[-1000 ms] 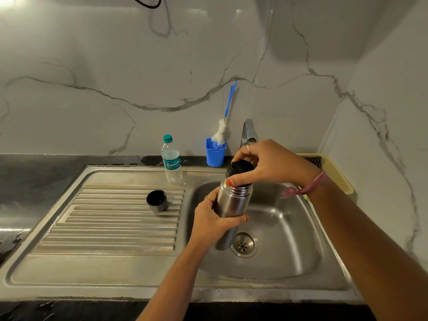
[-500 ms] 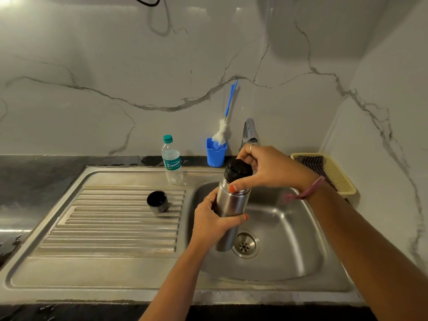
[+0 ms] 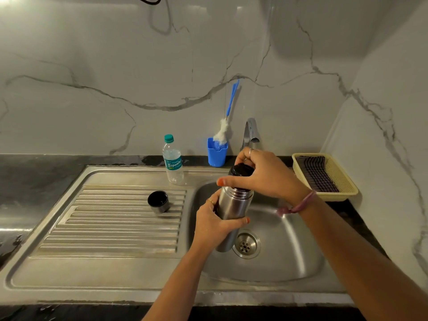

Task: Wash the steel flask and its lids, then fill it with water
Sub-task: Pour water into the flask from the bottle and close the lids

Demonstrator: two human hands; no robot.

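A steel flask [image 3: 234,206] stands upright over the sink basin [image 3: 289,246], just left of the drain. My left hand [image 3: 214,224] grips its body from the left. My right hand [image 3: 266,173] curls round the black inner lid [image 3: 240,170] at the flask's mouth. The steel outer cap [image 3: 158,201] lies apart on the ribbed draining board [image 3: 111,228], its dark inside facing up. The tap [image 3: 250,132] rises behind my right hand, and no water is visible from it.
A clear plastic water bottle [image 3: 173,159] with a green cap stands at the sink's back edge. Beside it, a blue cup [image 3: 216,154] holds a bottle brush [image 3: 228,119]. A yellow basket [image 3: 342,181] with a dark cloth sits at the right on the dark counter.
My right hand has shifted round the black lid at the flask's mouth, its thumb moving left. My left hand and the flask have stayed almost still over the basin.
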